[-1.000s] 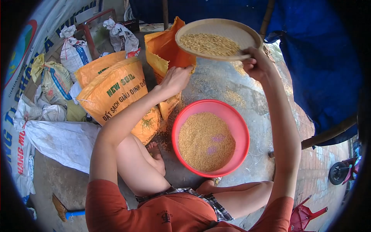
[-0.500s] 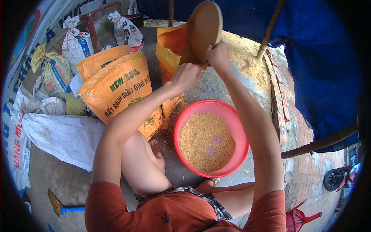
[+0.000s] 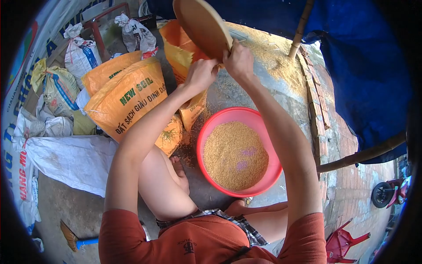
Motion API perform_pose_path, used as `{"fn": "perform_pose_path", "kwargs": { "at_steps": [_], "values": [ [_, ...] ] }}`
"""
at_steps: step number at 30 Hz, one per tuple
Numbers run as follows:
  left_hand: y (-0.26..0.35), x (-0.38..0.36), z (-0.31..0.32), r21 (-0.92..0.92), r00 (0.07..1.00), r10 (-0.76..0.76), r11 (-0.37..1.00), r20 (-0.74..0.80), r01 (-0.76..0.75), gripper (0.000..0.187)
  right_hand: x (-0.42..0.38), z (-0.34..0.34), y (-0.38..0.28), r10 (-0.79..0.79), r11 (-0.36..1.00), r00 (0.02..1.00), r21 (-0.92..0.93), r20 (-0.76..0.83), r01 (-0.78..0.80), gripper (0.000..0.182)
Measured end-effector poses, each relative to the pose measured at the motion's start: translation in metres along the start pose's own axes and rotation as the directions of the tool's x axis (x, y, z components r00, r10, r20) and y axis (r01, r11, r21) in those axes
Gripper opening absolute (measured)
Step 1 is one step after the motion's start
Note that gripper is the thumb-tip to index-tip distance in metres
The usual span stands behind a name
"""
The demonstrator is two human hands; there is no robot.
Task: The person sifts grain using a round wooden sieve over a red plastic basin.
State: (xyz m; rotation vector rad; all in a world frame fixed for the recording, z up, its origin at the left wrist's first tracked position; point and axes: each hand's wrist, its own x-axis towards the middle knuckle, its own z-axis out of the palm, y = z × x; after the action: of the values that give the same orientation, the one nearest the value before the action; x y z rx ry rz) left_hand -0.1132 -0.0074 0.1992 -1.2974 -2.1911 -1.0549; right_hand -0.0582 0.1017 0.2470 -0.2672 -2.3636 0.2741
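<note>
A round, tan winnowing tray (image 3: 200, 24) is tilted steeply on its edge over an open orange sack (image 3: 176, 50). My right hand (image 3: 239, 59) is closed around its rim at the lower right. My left hand (image 3: 202, 75) has its fingers curled at the tray's lower edge, by the sack's mouth; the fingertips are partly hidden. Below my arms stands a pink-red plastic basin (image 3: 274, 169), holding a heap of golden grain (image 3: 235, 154). Purple light patches lie on the grain.
Other orange sacks (image 3: 125, 99) stand to the left, with tied white sacks (image 3: 81, 55) behind and a flat white sack (image 3: 72, 160) nearer. Loose grain husks (image 3: 281, 68) cover the ground ahead. A bamboo pole (image 3: 301, 28), blue tarp (image 3: 360, 75), broom (image 3: 70, 237) and red stool (image 3: 345, 242) surround me.
Both hands and the tray have moved left and slightly up in view, and the tray leans further left. The whole view has shifted a little. Both hands stay on the tray.
</note>
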Motion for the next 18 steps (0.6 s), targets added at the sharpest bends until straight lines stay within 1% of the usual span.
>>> {"fn": "perform_pose_path", "kwargs": {
  "at_steps": [2, 3, 5, 6, 7, 8, 9, 10, 11, 12, 13, 14, 15, 16, 17, 18],
  "values": [
    [0.000, 0.001, -0.005, -0.002, 1.000, -0.019, 1.000, 0.019, 0.019, 0.014, -0.001, -0.001, 0.005, 0.055, 0.995, 0.993, 0.090, -0.102, -0.046, 0.025],
    [-0.002, 0.002, -0.006, 0.000, 1.000, -0.025, 1.000, 0.005, 0.025, 0.016, -0.002, -0.003, 0.009, 0.068, 0.995, 0.993, 0.085, -0.099, -0.060, 0.025],
    [-0.012, 0.003, -0.008, 0.015, 0.999, -0.035, 0.999, -0.017, 0.036, 0.023, -0.004, -0.011, 0.018, 0.136, 0.966, 0.958, 0.249, -0.252, -0.072, 0.019],
    [-0.025, 0.004, -0.005, -0.035, 0.985, 0.068, 0.997, -0.158, -0.075, 0.022, -0.006, -0.015, 0.026, 0.161, 0.965, 0.957, 0.243, -0.242, -0.101, 0.019],
    [-0.050, 0.008, 0.000, -0.059, 0.990, 0.045, 0.997, -0.135, -0.054, 0.025, -0.010, -0.020, 0.036, 0.224, 0.918, 0.938, 0.380, -0.266, -0.111, 0.019],
    [-0.047, 0.007, -0.013, -0.037, 0.983, 0.047, 0.998, -0.179, -0.054, 0.025, -0.019, -0.025, 0.047, 0.294, 0.853, 0.914, 0.508, -0.281, -0.119, 0.022],
    [-0.063, 0.009, -0.018, -0.046, 0.978, 0.041, 0.998, -0.206, -0.051, 0.025, -0.030, -0.034, 0.059, 0.386, 0.755, 0.904, 0.626, -0.186, -0.194, 0.022],
    [-0.068, 0.007, -0.030, -0.009, 0.976, 0.000, 1.000, -0.220, -0.002, 0.025, -0.042, -0.044, 0.072, 0.462, 0.636, 0.883, 0.726, -0.087, -0.262, 0.024],
    [-0.083, 0.007, -0.038, 0.102, 0.955, -0.093, 0.987, -0.283, 0.126, 0.026, -0.057, -0.055, 0.082, 0.517, 0.572, 0.855, 0.761, -0.045, -0.306, 0.023],
    [-0.102, 0.007, -0.046, 0.199, 0.935, -0.085, 0.967, -0.344, 0.161, 0.030, -0.075, -0.066, 0.091, 0.568, 0.505, 0.823, 0.792, -0.005, -0.344, 0.022],
    [-0.120, 0.009, -0.056, 0.305, 0.912, -0.179, 0.904, -0.368, 0.301, 0.036, -0.095, -0.071, 0.105, 0.603, 0.478, 0.798, 0.792, 0.019, -0.380, 0.020],
    [-0.144, 0.008, -0.062, 0.233, 0.869, -0.247, 0.899, -0.429, 0.371, 0.038, -0.119, -0.073, 0.120, 0.633, 0.451, 0.773, 0.792, 0.041, -0.412, 0.019],
    [-0.155, 0.006, -0.073, 0.199, 0.837, -0.345, 0.866, -0.425, 0.459, 0.039, -0.146, -0.072, 0.137, 0.639, 0.491, 0.764, 0.716, 0.090, -0.496, 0.016],
    [-0.175, 0.004, -0.077, 0.192, 0.811, -0.354, 0.854, -0.466, 0.484, 0.040, -0.175, -0.068, 0.156, 0.645, 0.526, 0.752, 0.634, 0.137, -0.567, 0.014],
    [-0.193, 0.002, -0.080, 0.186, 0.782, -0.362, 0.840, -0.507, 0.509, 0.040, -0.204, -0.062, 0.172, 0.695, 0.490, 0.692, 0.576, 0.196, -0.654, 0.016],
    [-0.197, 0.001, -0.082, 0.191, 0.790, -0.361, 0.842, -0.496, 0.505, 0.040, -0.234, -0.052, 0.188, 0.741, 0.444, 0.623, 0.512, 0.252, -0.735, 0.017]
  ]
}}
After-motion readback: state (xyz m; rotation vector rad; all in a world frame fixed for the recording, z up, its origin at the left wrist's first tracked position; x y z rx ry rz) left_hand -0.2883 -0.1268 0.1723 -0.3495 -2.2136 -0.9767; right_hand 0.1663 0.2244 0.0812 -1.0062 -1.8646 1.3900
